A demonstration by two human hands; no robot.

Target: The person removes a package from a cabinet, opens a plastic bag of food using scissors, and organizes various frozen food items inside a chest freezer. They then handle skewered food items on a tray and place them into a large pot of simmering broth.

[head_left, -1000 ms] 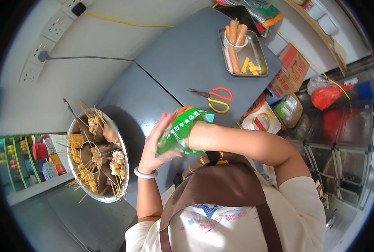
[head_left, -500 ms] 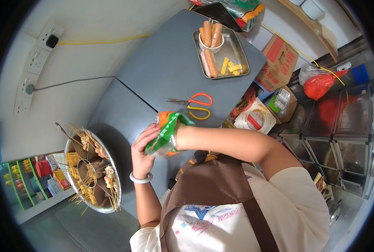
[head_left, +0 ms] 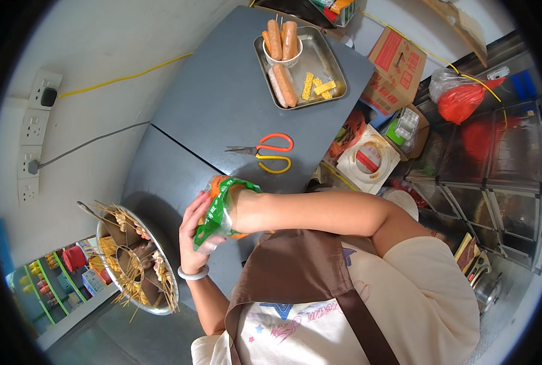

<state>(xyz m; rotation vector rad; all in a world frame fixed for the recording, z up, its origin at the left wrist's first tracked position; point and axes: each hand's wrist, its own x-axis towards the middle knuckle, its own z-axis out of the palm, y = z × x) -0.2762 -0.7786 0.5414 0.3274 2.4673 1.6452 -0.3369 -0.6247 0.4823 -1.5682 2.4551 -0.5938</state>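
Note:
A green and clear plastic bag with orange in its print or contents is in front of me, above the grey table. My left hand, with a pale ring on its wrist, grips the bag from the left side. From the right my forearm reaches across, and my right hand is pushed into the bag's mouth, so its fingers are hidden. Just beyond the bag lie scissors with one red and one yellow handle, blades pointing left.
On the table farther off, a metal tray holds a white bowl of skewered sausages, more sausages and yellow crinkled pieces. At left stands a round, divided metal pan of skewers. Cardboard boxes stack at right.
The view has shifted, so the table things sit a little farther left. My right hand remains inside the bag and my left hand still grips it.

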